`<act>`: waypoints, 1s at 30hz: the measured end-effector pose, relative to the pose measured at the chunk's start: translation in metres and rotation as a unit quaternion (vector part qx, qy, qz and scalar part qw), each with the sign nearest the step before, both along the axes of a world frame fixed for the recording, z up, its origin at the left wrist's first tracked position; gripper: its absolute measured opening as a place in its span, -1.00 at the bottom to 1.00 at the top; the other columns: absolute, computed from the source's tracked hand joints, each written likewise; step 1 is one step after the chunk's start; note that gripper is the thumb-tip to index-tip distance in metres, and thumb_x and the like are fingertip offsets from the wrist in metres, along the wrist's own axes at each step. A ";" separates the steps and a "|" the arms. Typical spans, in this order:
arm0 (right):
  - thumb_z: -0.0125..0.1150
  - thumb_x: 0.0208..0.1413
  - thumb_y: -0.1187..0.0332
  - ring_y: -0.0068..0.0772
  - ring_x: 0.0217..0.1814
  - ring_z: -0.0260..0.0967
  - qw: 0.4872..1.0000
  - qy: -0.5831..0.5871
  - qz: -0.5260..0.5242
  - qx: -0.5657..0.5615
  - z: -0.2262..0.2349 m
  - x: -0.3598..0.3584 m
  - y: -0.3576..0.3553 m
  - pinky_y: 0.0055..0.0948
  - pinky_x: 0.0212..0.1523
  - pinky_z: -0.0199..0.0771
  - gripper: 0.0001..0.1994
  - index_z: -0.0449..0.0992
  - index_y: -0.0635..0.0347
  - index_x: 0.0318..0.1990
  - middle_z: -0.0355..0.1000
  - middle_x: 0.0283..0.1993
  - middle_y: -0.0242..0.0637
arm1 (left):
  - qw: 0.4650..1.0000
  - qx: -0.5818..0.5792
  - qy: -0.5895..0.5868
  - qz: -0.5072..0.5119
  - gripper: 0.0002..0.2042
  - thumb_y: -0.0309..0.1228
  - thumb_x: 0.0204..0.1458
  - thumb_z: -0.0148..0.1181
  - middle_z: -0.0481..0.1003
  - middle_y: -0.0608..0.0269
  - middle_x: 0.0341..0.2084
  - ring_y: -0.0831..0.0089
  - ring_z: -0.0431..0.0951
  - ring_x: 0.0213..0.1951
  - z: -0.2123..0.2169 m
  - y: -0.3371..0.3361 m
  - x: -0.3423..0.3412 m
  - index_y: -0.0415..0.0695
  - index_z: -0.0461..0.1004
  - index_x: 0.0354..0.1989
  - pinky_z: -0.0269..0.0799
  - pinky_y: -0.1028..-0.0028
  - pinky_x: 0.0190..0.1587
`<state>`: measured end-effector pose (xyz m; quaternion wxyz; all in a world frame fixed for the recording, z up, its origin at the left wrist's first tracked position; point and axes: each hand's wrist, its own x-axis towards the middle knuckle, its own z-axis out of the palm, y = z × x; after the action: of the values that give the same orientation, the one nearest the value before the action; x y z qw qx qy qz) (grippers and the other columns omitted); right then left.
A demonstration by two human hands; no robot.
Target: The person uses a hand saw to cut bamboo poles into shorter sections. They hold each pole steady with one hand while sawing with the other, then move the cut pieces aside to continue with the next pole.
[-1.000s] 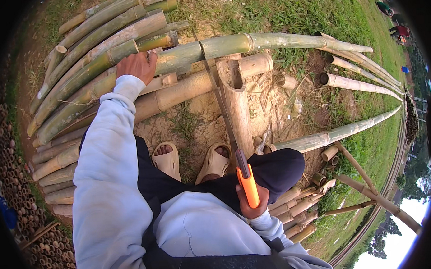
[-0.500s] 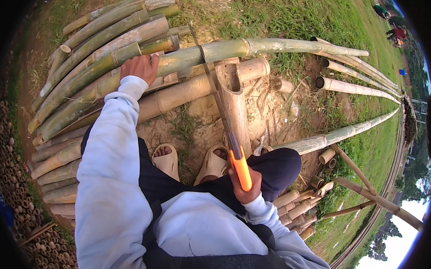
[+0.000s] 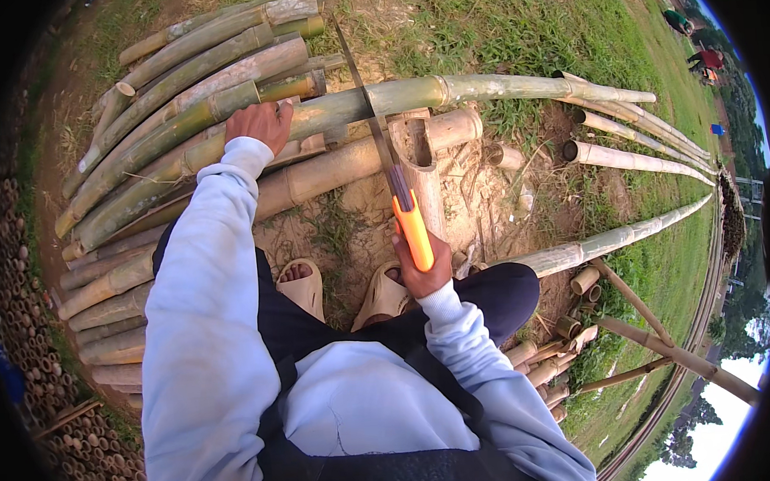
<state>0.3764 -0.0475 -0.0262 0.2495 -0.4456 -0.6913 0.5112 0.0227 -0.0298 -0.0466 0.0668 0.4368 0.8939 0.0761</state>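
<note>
A long green bamboo pole (image 3: 490, 86) lies across in front of me, resting on a thicker tan bamboo pole and a notched upright post (image 3: 423, 175). My left hand (image 3: 260, 126) grips it from above, left of the cut, with the fingertips hidden on its far side. My right hand (image 3: 428, 269) is closed round the orange handle of a hand saw (image 3: 413, 235). The narrow blade crosses the green pole, and its tip points away past the far side. How deep the blade sits in the bamboo I cannot tell.
Cut bamboo lengths (image 3: 107, 284) are stacked at my left. Long poles (image 3: 628, 162) stretch off to the right over grass. Short offcuts (image 3: 546, 370) lie by my right knee, near a bamboo frame (image 3: 677, 357). My sandalled feet (image 3: 302, 290) are below the pole. Two people (image 3: 708, 60) are far off.
My right hand has pushed the saw forward, away from my body, so more blade stands beyond the pole. The left hand keeps its hold on the bamboo. The view has shifted slightly.
</note>
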 end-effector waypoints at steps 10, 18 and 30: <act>0.29 0.17 0.46 -0.55 -0.57 0.35 0.998 0.029 -0.029 0.055 -0.019 -0.014 0.023 -0.39 -0.49 0.36 -0.83 0.50 0.36 -0.43 0.38 -0.63 -0.27 | 1.000 0.018 0.008 -0.011 -0.45 -0.01 0.26 -0.12 0.61 -0.19 -0.45 -0.15 0.63 -0.32 0.001 0.007 0.012 -0.24 0.64 -0.42 0.51 0.05 -0.08; 0.30 0.17 0.48 -0.48 -0.49 0.45 1.000 -0.021 0.008 0.001 -0.003 0.034 -0.023 -0.39 -0.40 0.44 -0.91 0.58 0.34 -0.25 0.48 -0.51 -0.18 | 1.000 0.008 0.012 -0.001 -0.42 0.01 0.28 -0.14 0.60 -0.22 -0.44 -0.15 0.64 -0.31 -0.007 -0.005 -0.002 -0.24 0.64 -0.44 0.52 0.03 -0.07; 0.32 0.13 0.45 -0.35 -0.49 0.45 0.991 0.026 -0.022 0.127 -0.045 -0.053 0.042 -0.37 -0.39 0.45 -0.85 0.57 0.37 -0.23 0.51 -0.47 -0.13 | 0.996 0.047 0.054 -0.045 -0.43 0.02 0.28 -0.12 0.62 -0.18 -0.41 -0.10 0.66 -0.28 -0.021 -0.002 -0.002 -0.21 0.67 -0.39 0.53 0.05 -0.06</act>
<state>0.3232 -0.0060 -0.0712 0.3331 -0.4121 -0.7338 0.4251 0.0208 -0.0316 -0.0680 0.0016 0.4826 0.8711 0.0910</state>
